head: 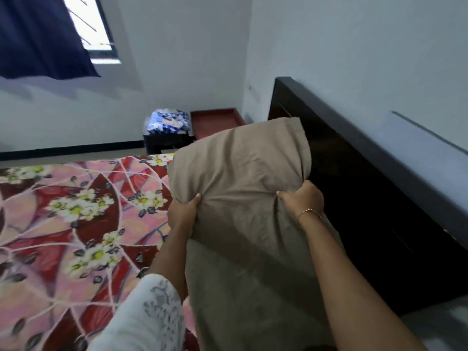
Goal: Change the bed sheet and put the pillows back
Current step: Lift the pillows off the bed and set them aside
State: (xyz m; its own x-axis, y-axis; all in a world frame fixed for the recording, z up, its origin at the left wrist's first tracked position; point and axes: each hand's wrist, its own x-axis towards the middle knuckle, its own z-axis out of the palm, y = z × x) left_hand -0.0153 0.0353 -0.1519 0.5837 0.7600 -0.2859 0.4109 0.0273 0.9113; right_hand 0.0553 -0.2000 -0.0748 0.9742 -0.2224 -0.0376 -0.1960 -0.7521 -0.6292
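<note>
A beige pillow (240, 163) is held up above the bed, close to the dark wooden headboard (354, 153). My left hand (182, 211) grips its left side with the thumb dug into the fabric. My right hand (302, 198) grips its right side, a thin bracelet on the wrist. A second beige pillow (243, 295) lies below it against the headboard, partly hidden by my arms. The red and pink floral bed sheet (76, 224) covers the mattress to the left.
Beyond the bed's far side a small dark stool (164, 143) carries a blue and white packed bundle (168, 121), next to a red step (215, 121). A window with a dark blue curtain (38, 34) is at top left. White walls enclose the corner.
</note>
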